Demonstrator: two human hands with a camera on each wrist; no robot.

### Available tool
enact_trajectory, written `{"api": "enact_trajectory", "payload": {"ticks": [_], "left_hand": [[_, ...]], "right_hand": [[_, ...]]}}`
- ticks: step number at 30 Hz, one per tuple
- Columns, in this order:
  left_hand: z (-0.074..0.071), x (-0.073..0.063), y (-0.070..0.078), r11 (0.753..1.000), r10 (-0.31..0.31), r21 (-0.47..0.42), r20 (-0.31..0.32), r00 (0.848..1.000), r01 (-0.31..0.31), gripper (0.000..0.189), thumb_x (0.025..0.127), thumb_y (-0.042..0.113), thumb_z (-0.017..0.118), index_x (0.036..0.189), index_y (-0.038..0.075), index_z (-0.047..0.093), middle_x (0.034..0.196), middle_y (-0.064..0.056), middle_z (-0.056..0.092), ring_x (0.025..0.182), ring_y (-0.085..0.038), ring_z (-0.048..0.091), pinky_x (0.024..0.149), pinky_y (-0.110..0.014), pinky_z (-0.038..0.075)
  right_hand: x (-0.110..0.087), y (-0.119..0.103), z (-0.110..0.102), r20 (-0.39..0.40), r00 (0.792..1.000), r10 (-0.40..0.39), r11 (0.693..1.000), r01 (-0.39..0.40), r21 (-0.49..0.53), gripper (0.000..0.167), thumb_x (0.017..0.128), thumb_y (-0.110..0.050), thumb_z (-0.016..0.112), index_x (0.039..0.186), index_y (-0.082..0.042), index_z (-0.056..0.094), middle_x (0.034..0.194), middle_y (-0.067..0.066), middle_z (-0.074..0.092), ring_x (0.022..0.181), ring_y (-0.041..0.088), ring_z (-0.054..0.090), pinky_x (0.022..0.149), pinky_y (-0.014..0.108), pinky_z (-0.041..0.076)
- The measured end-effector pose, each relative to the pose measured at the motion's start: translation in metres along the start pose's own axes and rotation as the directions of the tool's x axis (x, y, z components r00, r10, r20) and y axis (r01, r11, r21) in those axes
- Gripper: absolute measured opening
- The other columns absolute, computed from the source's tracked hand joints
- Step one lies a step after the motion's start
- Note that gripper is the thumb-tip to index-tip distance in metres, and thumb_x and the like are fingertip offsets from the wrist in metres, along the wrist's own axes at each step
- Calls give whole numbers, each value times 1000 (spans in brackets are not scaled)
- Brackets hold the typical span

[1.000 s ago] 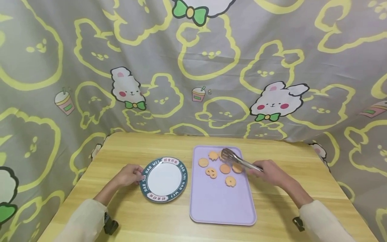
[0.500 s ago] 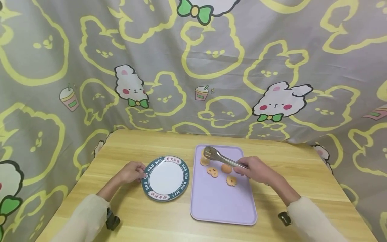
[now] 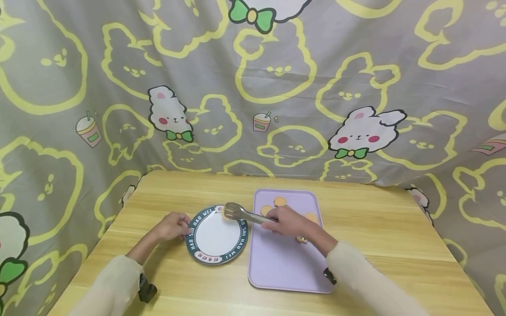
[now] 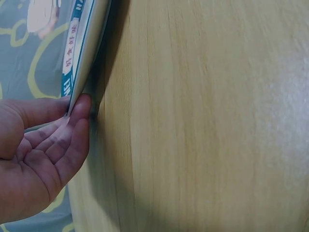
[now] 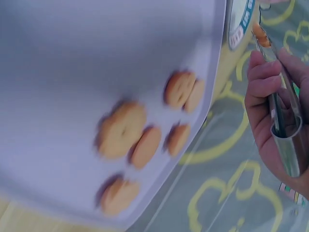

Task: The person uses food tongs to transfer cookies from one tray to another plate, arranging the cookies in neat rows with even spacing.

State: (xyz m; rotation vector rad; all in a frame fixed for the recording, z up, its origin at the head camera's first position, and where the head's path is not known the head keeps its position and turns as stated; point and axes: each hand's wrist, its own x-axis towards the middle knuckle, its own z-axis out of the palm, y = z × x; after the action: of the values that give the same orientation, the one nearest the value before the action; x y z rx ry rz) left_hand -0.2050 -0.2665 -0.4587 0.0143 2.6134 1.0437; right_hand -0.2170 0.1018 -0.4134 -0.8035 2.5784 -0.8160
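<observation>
My left hand (image 3: 172, 226) pinches the near-left rim of a white plate (image 3: 213, 239) with a dark green lettered border. In the left wrist view, the thumb lies over the plate's rim (image 4: 72, 60) and a finger is beneath it. Metal tongs (image 3: 253, 217) are gripped in my right hand (image 3: 287, 222), reaching left from above the tray. Their tips hold a brown cookie (image 5: 261, 35) over the plate's upper right part. In the head view the tong heads mostly cover that cookie.
A lilac tray (image 3: 284, 272) lies right of the plate, both on a wooden table (image 3: 379, 228). Several cookies sit on its far half, among them a flower-shaped cookie (image 5: 123, 129) with a hole and a round cookie (image 3: 280, 201). A patterned curtain (image 3: 284, 109) hangs behind the table.
My right hand has carried the tongs left from the tray's far right part to over the plate, taking a cookie along. My left hand keeps its hold on the rim.
</observation>
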Motion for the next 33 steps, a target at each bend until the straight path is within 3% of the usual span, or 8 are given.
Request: {"api": "enact_trajectory", "payload": {"ticks": [10, 17, 25, 33], "left_hand": [[1, -1, 0, 999, 32, -23, -3, 999, -32, 23, 82, 2, 65, 102, -7, 60, 79, -9, 63, 66, -16, 61, 63, -30, 56], [-2, -1, 1, 998, 41, -37, 11, 999, -40, 24, 82, 1, 65, 102, -9, 59, 79, -10, 63, 65, -17, 61, 63, -31, 57], [-1, -1, -3, 998, 40, -53, 12, 999, -39, 24, 81, 1, 65, 103, -9, 59, 77, -9, 65, 65, -16, 62, 62, -31, 57], [-1, -2, -3, 998, 46, -53, 16, 999, -45, 25, 81, 1, 65, 102, -9, 59, 77, -9, 65, 64, -16, 62, 62, -31, 57]], "right_hand": [[24, -22, 24, 50, 998, 32, 999, -33, 24, 22, 91, -29, 62, 83, -9, 67, 60, 2, 60, 47, 6, 47, 43, 18, 37], [36, -29, 36, 39, 999, 13, 1000, -13, 0, 23, 91, -31, 62, 78, -12, 65, 60, -4, 54, 52, 6, 44, 47, 17, 36], [40, -33, 40, 39, 999, 38, 995, -34, -95, 24, 89, -35, 63, 77, -14, 62, 61, -6, 51, 53, 7, 42, 48, 17, 35], [37, -33, 34, 8, 998, 65, 995, -65, -71, 26, 88, -38, 64, 83, -13, 62, 64, -5, 53, 54, 8, 45, 49, 20, 38]]}}
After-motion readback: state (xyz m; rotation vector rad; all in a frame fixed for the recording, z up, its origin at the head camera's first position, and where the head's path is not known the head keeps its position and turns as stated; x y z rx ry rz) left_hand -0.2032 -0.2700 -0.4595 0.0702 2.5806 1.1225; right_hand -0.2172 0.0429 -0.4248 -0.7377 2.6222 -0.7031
